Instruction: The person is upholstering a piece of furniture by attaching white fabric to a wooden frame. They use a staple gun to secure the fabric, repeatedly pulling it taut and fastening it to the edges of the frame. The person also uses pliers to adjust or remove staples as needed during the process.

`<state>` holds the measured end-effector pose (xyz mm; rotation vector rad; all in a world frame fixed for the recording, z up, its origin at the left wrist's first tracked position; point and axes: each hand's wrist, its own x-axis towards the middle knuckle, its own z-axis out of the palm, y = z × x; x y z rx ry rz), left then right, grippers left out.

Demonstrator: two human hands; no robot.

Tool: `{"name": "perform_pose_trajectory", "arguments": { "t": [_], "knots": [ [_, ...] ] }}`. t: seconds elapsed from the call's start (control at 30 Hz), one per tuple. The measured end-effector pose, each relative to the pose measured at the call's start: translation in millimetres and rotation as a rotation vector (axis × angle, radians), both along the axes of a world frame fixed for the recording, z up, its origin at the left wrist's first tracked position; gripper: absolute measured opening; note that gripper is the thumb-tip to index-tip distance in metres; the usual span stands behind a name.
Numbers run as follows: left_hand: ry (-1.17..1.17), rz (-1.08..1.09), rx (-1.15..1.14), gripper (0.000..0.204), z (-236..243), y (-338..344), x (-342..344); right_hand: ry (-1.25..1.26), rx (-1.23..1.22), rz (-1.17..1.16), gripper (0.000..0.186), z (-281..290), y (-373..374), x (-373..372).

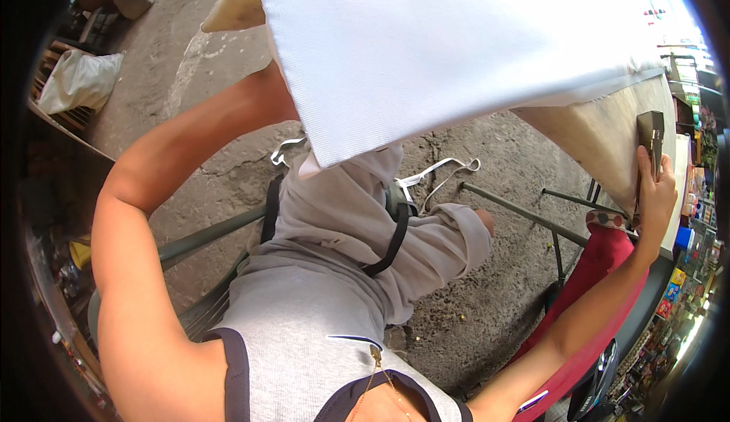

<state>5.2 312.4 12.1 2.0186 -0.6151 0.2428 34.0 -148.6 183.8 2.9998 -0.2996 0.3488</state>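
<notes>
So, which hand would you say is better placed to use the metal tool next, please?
Probably the right hand: it holds the metal tool, while the left hand is hidden behind the white cloth.

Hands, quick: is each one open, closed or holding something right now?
Left hand: hidden behind the white fabric; its state cannot be told.
Right hand: closed around a metal stapler-like tool.

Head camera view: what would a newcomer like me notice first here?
The bright white cloth comes first, filling the upper middle, one corner hanging above the person's lap. Next, near the right edge, the right hand grips a metal tool. Then a long red item slopes across the lower right.
</notes>
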Motion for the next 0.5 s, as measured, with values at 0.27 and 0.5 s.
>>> {"name": "perform_pose_trajectory", "arguments": {
  "t": [0.27, 0.5],
  "knots": [
    [-0.021, 0.043, -0.022, 0.022, 14, 1, 7, 0.160, 0.307, 0.037, 0.045, 25, -30, 11],
    [-0.041, 0.063, -0.026, 0.023, 28, 3, 10, 0.092, 0.021, 0.004, 0.059, 22, -25, 10]
  ]
}}
